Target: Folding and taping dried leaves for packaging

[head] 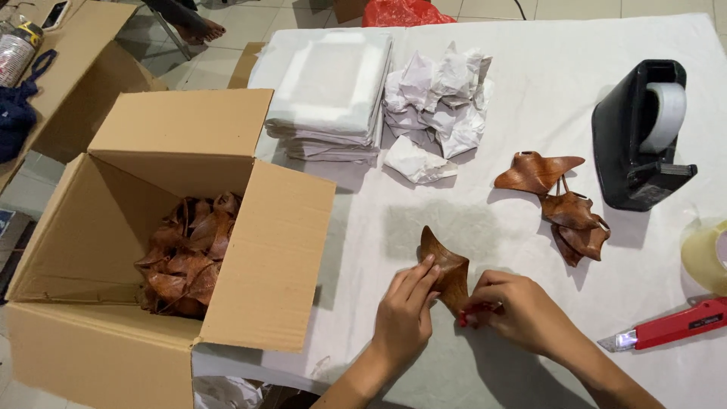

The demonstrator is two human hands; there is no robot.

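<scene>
White cloth covers the table [530, 98], which fills most of the view above a tiled floor. Near the lower middle, a brown wooden ray-shaped carving [445, 266] is held down on the cloth by both hands. The left hand [405, 314] lies at about seven o'clock from the carving, its fingers extended and pressed flat against the carving's left edge. The right hand [519, 307] sits at about four o'clock, fingers curled closed around something small and red [471, 314] at the carving's lower tip; what that item is cannot be told. The carving's long axis runs from eleven o'clock down to five o'clock, so its lower end points between the two hands, and both are touching it.

At nine o'clock an open cardboard box [163, 227] is seen, with a heap of similar brown carvings [185, 254] inside. At two o'clock from the hands, three more carvings [560, 204] lie together on the cloth. Beyond them a black tape dispenser [640, 136] stands, with a red utility knife [670, 326] at three o'clock. Crumpled white paper [439, 98] and a stack of flat white sheets [329, 91] are placed at twelve o'clock.
</scene>
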